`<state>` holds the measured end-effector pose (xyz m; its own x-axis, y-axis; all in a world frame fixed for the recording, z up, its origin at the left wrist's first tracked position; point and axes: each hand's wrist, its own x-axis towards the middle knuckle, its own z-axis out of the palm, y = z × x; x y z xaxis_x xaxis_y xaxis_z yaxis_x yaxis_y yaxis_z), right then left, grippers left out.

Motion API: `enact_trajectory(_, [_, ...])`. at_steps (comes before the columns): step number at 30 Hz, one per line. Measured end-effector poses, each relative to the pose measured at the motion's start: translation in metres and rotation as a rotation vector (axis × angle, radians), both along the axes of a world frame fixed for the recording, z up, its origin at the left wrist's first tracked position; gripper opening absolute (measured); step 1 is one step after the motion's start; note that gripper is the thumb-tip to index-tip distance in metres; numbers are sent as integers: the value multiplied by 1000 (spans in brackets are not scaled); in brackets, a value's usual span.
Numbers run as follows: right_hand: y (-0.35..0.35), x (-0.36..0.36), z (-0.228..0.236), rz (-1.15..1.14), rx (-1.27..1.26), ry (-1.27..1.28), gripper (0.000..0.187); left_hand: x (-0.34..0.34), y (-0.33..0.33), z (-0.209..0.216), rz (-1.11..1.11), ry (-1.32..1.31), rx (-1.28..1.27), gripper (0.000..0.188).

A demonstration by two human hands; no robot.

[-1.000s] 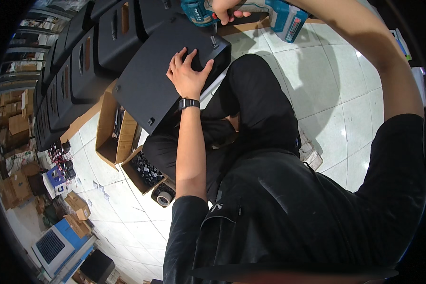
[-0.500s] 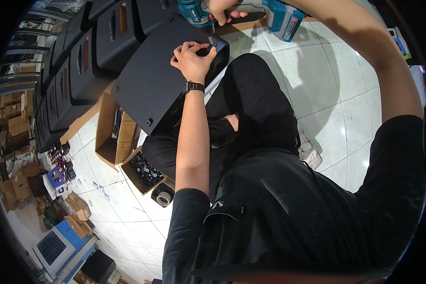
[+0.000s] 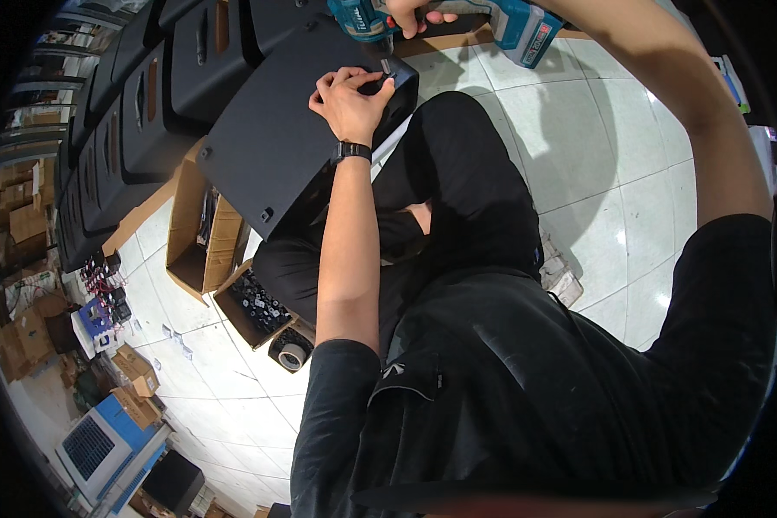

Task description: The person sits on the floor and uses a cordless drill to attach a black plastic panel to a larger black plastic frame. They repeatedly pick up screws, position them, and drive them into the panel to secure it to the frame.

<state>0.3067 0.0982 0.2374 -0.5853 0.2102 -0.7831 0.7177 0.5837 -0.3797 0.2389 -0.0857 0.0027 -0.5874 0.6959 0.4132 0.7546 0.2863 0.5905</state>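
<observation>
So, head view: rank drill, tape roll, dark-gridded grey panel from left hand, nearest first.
1. Drill, just beyond the left hand.
2. Tape roll, lower left, in a small box.
3. Dark-gridded grey panel, far lower left.

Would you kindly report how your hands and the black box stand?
Right hand gripping teal drill. Left hand at corner of black box. Black feet at other corners. Left hand close to bit.
</observation>
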Motion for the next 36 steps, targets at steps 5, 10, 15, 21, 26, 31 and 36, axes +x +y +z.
enact_trajectory(5, [-2,5,2,20,8,24,8,3,2,2,23,-19,8,27])
enact_trajectory(10, [-6,9,6,11,42,-32,11,6,5,6,52,-38,-11,27])
enact_trajectory(15, [-2,33,9,-95,15,63,14,9,11,6,44,-53,-51,30])
enact_trajectory(21, [20,83,8,-140,-178,287,10,5,2,10,69,-26,-94,30])
enact_trajectory(26, [19,180,-2,-267,165,508,30,10,7,10,52,-8,-39,26])
enact_trajectory(31, [28,246,-45,-560,-2,558,31,10,9,10,31,-32,-58,26])
enact_trajectory(36, [28,237,-56,-538,16,550,32,5,5,5,4,-4,-71,27])
